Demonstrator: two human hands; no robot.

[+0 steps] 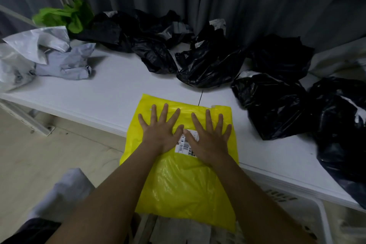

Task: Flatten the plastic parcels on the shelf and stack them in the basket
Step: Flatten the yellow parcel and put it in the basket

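A yellow plastic parcel with a white shipping label lies flat on the front edge of the white shelf, its near half hanging over the edge. My left hand and my right hand both press flat on its far half, fingers spread, thumbs meeting at the label. Crumpled black parcels lie along the back and right of the shelf. A white slatted basket stands below the shelf at the lower right, mostly hidden by my arms and the yellow parcel.
A green parcel and crumpled white and grey parcels sit at the shelf's left end. Dark curtains hang behind. Pale wooden floor and my white-socked foot show at the lower left.
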